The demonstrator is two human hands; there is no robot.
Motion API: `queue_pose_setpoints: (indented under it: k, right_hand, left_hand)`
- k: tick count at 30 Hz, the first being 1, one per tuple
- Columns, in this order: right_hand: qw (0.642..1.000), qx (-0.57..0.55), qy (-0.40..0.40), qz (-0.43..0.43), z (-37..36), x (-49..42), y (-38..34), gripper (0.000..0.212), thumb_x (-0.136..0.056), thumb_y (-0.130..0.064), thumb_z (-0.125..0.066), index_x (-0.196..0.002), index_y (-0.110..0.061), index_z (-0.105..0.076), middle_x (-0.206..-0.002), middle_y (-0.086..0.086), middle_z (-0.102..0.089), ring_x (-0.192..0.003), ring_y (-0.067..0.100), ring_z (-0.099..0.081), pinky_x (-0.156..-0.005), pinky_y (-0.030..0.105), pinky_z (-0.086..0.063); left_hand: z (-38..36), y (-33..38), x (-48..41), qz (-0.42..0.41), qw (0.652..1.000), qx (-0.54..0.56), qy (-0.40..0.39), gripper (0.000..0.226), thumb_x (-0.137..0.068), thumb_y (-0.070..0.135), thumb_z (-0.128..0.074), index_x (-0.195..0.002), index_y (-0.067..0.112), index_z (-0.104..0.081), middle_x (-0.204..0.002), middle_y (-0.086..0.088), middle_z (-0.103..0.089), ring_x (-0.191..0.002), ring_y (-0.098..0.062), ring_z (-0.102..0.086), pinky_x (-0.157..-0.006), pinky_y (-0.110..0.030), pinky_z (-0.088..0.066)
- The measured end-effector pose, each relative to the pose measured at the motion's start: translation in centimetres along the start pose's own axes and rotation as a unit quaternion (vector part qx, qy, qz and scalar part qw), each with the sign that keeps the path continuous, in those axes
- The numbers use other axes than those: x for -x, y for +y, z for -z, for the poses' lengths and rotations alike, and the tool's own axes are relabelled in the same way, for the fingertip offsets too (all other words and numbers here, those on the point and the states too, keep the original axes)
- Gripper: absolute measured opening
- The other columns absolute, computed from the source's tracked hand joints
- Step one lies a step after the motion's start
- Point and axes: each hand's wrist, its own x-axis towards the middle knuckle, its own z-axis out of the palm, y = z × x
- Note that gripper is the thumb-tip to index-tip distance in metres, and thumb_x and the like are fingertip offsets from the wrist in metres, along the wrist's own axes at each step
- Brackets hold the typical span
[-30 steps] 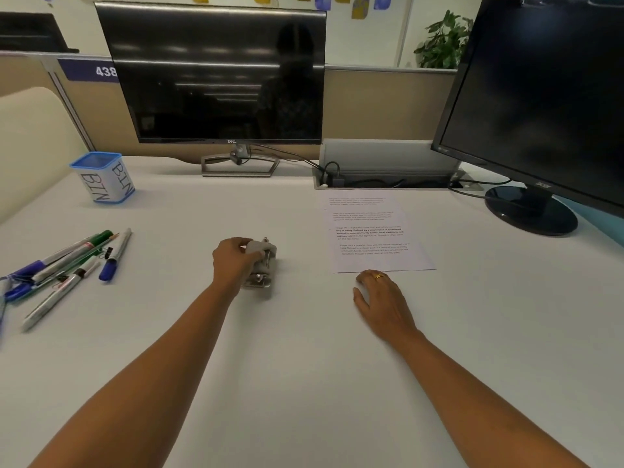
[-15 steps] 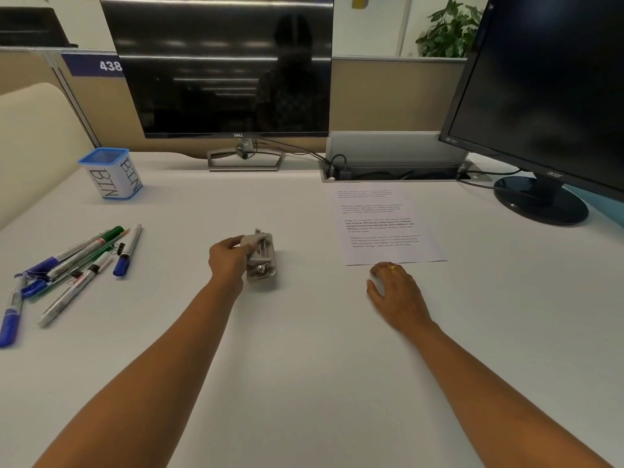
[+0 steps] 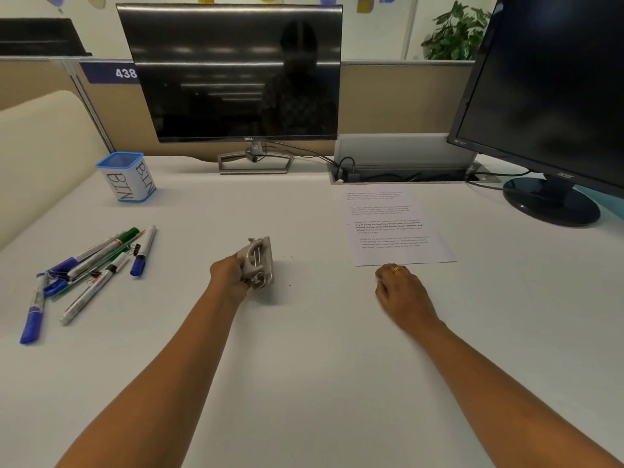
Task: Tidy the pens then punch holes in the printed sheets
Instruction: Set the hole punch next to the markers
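Observation:
My left hand [image 3: 227,272] grips a metal hole punch [image 3: 258,263] from its left side, tilted up on the white desk at the centre. A printed sheet [image 3: 393,224] lies flat to the right. Just below its near edge rests my right hand [image 3: 400,292], fingers curled on the desk, a gold ring on one finger, holding nothing. Several pens and markers [image 3: 89,268] lie scattered at the left, one blue marker [image 3: 33,314] apart from the rest. A blue-rimmed cup labelled BIN [image 3: 126,177] stands behind them.
A Dell monitor [image 3: 233,72] stands at the back centre, and a second black monitor [image 3: 553,92] with a round base [image 3: 550,204] at the right. A cable tray [image 3: 401,170] sits behind the sheet. A cream partition [image 3: 40,146] borders the left.
My left hand has tipped the hole punch up from flat and holds it tilted. The right hand has stayed below the sheet. The camera has shifted slightly.

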Motion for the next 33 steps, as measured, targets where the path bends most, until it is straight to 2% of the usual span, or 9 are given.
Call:
queue_pose_setpoints:
  k: [4,7,11,13,15,20,23,27,33]
  right_hand:
    - [0.999,-0.001,-0.009,0.047,-0.3,-0.3,-0.8,0.013,-0.079,0.001,-0.058,-0.090,0.001,-0.065,-0.086,0.014,-0.067,-0.081,0.031,-0.064,-0.066,0.034,-0.051]
    - [0.996,-0.011,-0.028,0.082,-0.7,-1.0,-1.7,0.018,-0.082,0.000,-0.054,-0.096,0.001,-0.065,-0.094,0.015,-0.067,-0.089,0.031,-0.063,-0.072,0.036,-0.052]
    - [0.992,-0.034,-0.041,0.114,-1.5,-2.2,-3.2,0.020,-0.083,0.000,-0.051,-0.098,0.001,-0.064,-0.098,0.014,-0.066,-0.092,0.031,-0.062,-0.075,0.036,-0.050]
    - [0.991,-0.043,-0.045,0.122,-1.9,-2.7,-4.0,0.021,-0.083,0.000,-0.050,-0.098,0.000,-0.064,-0.099,0.013,-0.066,-0.093,0.030,-0.061,-0.075,0.037,-0.051]
    - [0.989,-0.050,-0.051,0.133,-2.3,-3.0,-4.5,0.021,-0.083,0.000,-0.049,-0.098,0.001,-0.064,-0.098,0.014,-0.066,-0.093,0.031,-0.061,-0.075,0.038,-0.051]
    - [0.985,-0.059,-0.070,0.149,-3.0,-3.8,-5.5,0.025,-0.085,-0.002,-0.044,-0.103,-0.001,-0.062,-0.104,0.012,-0.064,-0.100,0.029,-0.057,-0.080,0.038,-0.049]
    - [0.982,-0.063,-0.080,0.158,-3.3,-4.2,-6.0,0.027,-0.086,-0.003,-0.042,-0.105,-0.001,-0.061,-0.107,0.012,-0.063,-0.102,0.028,-0.056,-0.082,0.037,-0.048]
    - [0.982,-0.069,-0.086,0.155,-3.6,-4.6,-6.4,0.026,-0.087,-0.004,-0.042,-0.105,-0.001,-0.061,-0.108,0.011,-0.062,-0.104,0.027,-0.055,-0.082,0.036,-0.047]
    - [0.981,-0.089,-0.084,0.153,-4.1,-5.1,-6.9,0.022,-0.086,-0.004,-0.045,-0.100,-0.001,-0.061,-0.104,0.010,-0.063,-0.100,0.027,-0.056,-0.078,0.034,-0.048]
  left_hand:
    - [0.0,0.0,0.2,0.085,0.995,0.036,-0.027,0.030,-0.100,0.014,-0.035,-0.076,0.008,-0.052,-0.067,-0.003,-0.042,-0.048,-0.012,-0.040,-0.041,-0.022,-0.042]
    - [0.0,0.3,1.1,0.131,0.984,0.082,-0.088,0.034,-0.098,0.023,-0.039,-0.069,0.008,-0.048,-0.060,0.000,-0.049,-0.050,-0.010,-0.047,-0.051,-0.022,-0.043]
    - [0.0,1.5,2.8,0.185,0.954,0.182,-0.153,0.022,-0.090,0.002,-0.051,-0.069,0.000,-0.058,-0.053,-0.008,-0.063,-0.043,-0.017,-0.063,-0.039,-0.026,-0.052]
    - [0.1,1.8,3.1,0.202,0.927,0.241,-0.204,0.020,-0.066,-0.020,-0.058,-0.067,0.000,-0.060,-0.057,-0.005,-0.063,-0.049,-0.008,-0.060,-0.054,-0.015,-0.054]
    - [0.4,2.0,2.7,0.204,0.913,0.270,-0.227,0.024,-0.061,-0.017,-0.055,-0.068,0.006,-0.059,-0.070,0.006,-0.053,-0.066,-0.006,-0.048,-0.075,-0.009,-0.044]
    - [0.7,2.6,2.7,0.179,0.921,0.258,-0.228,0.018,-0.063,-0.007,-0.052,-0.065,0.008,-0.061,-0.069,0.007,-0.050,-0.071,-0.002,-0.039,-0.083,-0.005,-0.032]
    - [1.0,2.7,2.7,0.166,0.927,0.260,-0.214,0.017,-0.070,-0.003,-0.047,-0.069,0.009,-0.059,-0.062,0.004,-0.054,-0.063,-0.006,-0.047,-0.084,-0.005,-0.032]
    - [1.4,2.9,2.4,0.114,0.962,0.196,-0.148,0.027,-0.094,0.014,-0.046,-0.075,0.004,-0.062,-0.062,-0.004,-0.063,-0.051,-0.010,-0.061,-0.052,-0.021,-0.055]
    - [2.5,2.9,-0.5,-0.060,0.995,-0.038,0.066,0.023,-0.098,0.019,-0.042,-0.087,0.008,-0.059,-0.069,-0.010,-0.054,-0.051,-0.017,-0.052,-0.048,-0.023,-0.043]
